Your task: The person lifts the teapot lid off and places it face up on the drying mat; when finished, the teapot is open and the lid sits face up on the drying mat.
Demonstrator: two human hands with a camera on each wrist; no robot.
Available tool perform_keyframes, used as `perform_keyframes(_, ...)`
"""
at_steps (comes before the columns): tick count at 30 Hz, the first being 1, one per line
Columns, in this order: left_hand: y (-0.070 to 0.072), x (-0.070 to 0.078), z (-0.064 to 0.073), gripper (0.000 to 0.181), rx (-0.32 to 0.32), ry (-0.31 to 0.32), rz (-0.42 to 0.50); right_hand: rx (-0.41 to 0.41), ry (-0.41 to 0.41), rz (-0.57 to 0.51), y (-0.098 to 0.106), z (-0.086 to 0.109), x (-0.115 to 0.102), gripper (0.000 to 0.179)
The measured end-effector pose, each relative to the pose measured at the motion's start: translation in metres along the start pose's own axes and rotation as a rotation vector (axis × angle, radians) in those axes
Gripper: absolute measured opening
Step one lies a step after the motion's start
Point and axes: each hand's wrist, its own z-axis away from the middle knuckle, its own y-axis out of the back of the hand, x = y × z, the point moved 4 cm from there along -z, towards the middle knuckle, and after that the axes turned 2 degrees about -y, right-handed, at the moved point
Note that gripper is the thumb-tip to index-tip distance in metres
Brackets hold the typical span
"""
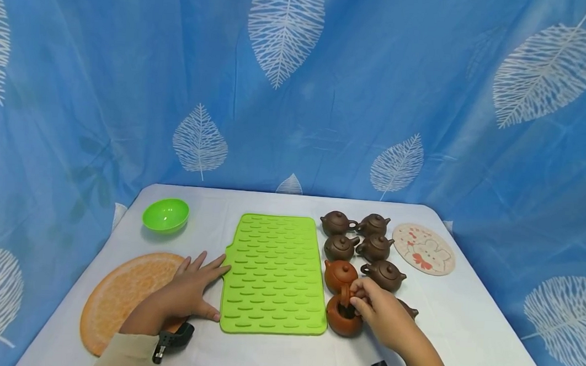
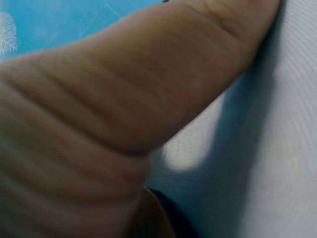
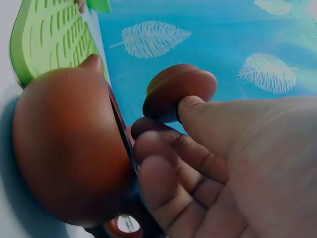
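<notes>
My right hand (image 1: 379,312) pinches a reddish-brown teapot lid (image 3: 181,87) between thumb and fingers. The lid is lifted and tilted over its open teapot (image 3: 69,144), whose dark mouth shows in the head view. That teapot (image 1: 340,325) stands beside the lower right corner of a green ridged mat (image 1: 275,281). Directly behind it is a second reddish teapot (image 1: 336,276) with its lid on. My left hand (image 1: 190,289) lies with fingers spread, its fingertips at the mat's left edge. The left wrist view shows mostly the thumb (image 2: 148,74) and white cloth.
Several dark brown teapots (image 1: 375,246) stand in two columns at the right; one is partly hidden behind my right hand. A round rabbit-print mat (image 1: 425,249) lies beyond them. At the left are a green bowl (image 1: 166,216) and an orange-slice mat (image 1: 118,295), partly under my left forearm.
</notes>
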Motion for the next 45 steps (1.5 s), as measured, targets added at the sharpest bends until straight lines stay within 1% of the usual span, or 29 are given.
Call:
perform_keyframes(2,0.0,0.001,0.0,0.128,0.002,0.001,0.002,0.001,0.016,-0.07,-0.001,0.0,0.0,0.013)
perform_keyframes(4,-0.001,0.001,-0.001,0.128,0.001,0.005,-0.001,-0.012,0.037,-0.168,-0.004,-0.001,-0.001,0.014)
perform_keyframes(8,-0.002,0.001,-0.001,0.128,-0.009,0.019,-0.022,-0.062,0.062,-0.449,-0.013,-0.002,-0.005,0.02)
perform_keyframes(11,-0.003,0.002,0.0,0.128,-0.015,0.032,-0.045,-0.092,0.049,-0.637,-0.022,-0.004,-0.008,0.027)
perform_keyframes(14,-0.003,0.003,0.001,0.129,-0.01,0.041,-0.062,-0.104,0.034,-0.783,-0.03,-0.007,-0.011,0.03)
perform_keyframes(17,-0.003,0.005,0.001,0.129,0.003,0.039,-0.067,-0.13,0.056,-0.928,-0.037,-0.01,-0.018,0.024)
perform_keyframes(20,-0.003,0.005,0.001,0.129,0.01,0.036,-0.074,-0.182,0.093,-1.064,-0.043,-0.013,-0.027,0.019)
perform_keyframes(22,-0.002,0.005,0.002,0.129,0.011,0.034,-0.076,-0.213,0.088,-1.125,-0.048,-0.014,-0.032,0.019)
perform_keyframes(25,-0.002,0.005,0.002,0.129,0.013,0.032,-0.072,-0.243,0.054,-1.171,-0.055,-0.018,-0.042,0.02)
perform_keyframes(31,-0.004,0.005,0.002,0.13,0.009,0.046,-0.074,-0.288,0.006,-1.186,-0.07,-0.024,-0.06,0.026)
perform_keyframes(34,-0.006,0.004,0.002,0.131,0.003,0.056,-0.073,-0.308,-0.022,-1.189,-0.077,-0.027,-0.069,0.026)
perform_keyframes(37,-0.006,0.004,0.002,0.131,0.003,0.058,-0.075,-0.321,-0.034,-1.185,-0.085,-0.03,-0.077,0.028)
perform_keyframes(45,-0.004,0.003,0.001,0.129,0.019,0.032,-0.078,-0.344,-0.062,-1.158,-0.105,-0.04,-0.09,0.036)
